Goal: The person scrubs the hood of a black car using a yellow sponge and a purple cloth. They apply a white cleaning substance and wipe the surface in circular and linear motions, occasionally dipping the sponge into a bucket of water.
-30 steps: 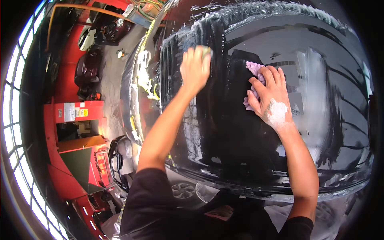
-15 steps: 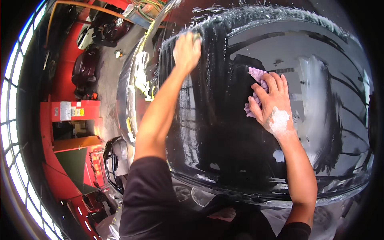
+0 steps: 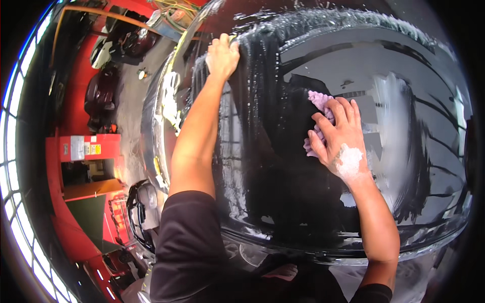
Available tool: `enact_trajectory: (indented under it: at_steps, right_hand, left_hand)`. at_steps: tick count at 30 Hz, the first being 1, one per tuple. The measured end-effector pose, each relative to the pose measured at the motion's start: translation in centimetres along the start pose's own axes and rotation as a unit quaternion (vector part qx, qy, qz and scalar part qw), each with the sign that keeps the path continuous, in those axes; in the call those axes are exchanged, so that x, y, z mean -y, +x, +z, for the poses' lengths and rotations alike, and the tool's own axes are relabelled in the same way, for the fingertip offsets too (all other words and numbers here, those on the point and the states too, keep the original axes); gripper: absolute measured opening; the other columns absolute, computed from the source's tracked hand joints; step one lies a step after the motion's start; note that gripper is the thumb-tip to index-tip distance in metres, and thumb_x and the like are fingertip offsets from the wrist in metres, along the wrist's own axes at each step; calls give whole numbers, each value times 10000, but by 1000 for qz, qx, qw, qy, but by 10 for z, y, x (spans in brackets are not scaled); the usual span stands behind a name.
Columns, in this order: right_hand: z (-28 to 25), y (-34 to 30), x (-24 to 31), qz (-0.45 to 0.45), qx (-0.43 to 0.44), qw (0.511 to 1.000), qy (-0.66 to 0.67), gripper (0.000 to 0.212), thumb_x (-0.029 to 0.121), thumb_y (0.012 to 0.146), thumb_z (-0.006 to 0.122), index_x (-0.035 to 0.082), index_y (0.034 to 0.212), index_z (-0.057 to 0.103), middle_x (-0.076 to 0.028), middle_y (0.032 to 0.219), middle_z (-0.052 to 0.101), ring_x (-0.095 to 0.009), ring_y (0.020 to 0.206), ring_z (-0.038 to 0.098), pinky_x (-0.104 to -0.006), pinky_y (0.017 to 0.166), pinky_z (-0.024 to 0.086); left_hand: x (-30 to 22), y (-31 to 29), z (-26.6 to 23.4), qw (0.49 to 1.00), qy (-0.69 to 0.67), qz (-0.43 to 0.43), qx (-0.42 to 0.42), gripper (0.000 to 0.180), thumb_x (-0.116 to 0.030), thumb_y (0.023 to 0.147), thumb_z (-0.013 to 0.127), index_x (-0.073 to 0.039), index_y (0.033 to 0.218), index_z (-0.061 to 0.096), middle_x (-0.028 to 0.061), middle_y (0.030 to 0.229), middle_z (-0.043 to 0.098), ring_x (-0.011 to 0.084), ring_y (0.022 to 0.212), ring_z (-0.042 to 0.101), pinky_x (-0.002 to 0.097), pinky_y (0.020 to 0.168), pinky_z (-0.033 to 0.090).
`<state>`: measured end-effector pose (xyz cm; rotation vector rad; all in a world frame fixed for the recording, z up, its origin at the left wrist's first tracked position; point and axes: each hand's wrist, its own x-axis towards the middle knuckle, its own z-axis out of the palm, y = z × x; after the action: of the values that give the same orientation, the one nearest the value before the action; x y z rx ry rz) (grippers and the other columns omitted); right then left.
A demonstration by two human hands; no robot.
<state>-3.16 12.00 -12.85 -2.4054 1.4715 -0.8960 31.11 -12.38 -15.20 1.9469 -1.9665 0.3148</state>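
A glossy black car panel is spread in front of me, streaked with white suds and water. My left hand reaches to its far left part, fingers curled down against the wet surface by the foam line. A small pale greenish edge shows beside those fingers, but what they hold is mostly hidden. My right hand presses a crumpled pinkish-purple cloth on the panel right of the middle, its fingers bent over the cloth. White foam clings to the back of that hand and wrist.
A thick band of suds runs along the panel's far side. Yellow and white masking lines its left edge. Farther left stand a red cabinet-like structure, dark car parts and a black bumper-like part on the floor.
My left hand has moved a little to the left along the foam line. My right hand has shifted only slightly on the cloth. The whole view has drifted a bit.
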Motion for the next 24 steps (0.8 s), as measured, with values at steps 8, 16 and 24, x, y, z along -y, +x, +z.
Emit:
enact_trajectory:
  at_steps: [8,16,24]
  right_hand:
    - [-4,-7,-12,30,8,999,-24,338,267,945,752,41,1195,745,-218,1374,583,-448,1414,481,-665,1263,323]
    - [1,0,3,2,2,1000,-2,354,287,941,759,37,1191,749,-227,1390,578,-464,1413,481,-665,1265,318]
    - [-1,-9,-17,27,0,999,-31,321,274,953,749,37,1170,741,-229,1393,573,-462,1411,485,-672,1258,330]
  left_hand:
    - [-12,-263,-90,979,-143,136,61,408,-254,1023,691,59,1284,661,235,1066,614,436,996,625,523,824,536]
    - [-11,8,0,1000,15,-4,-17,282,-317,1047,654,-58,1158,652,250,1113,702,476,1054,704,584,932,563]
    - [-20,-226,-73,977,-131,156,56,382,-266,1012,695,13,1273,682,239,1085,648,449,1000,638,522,923,540]
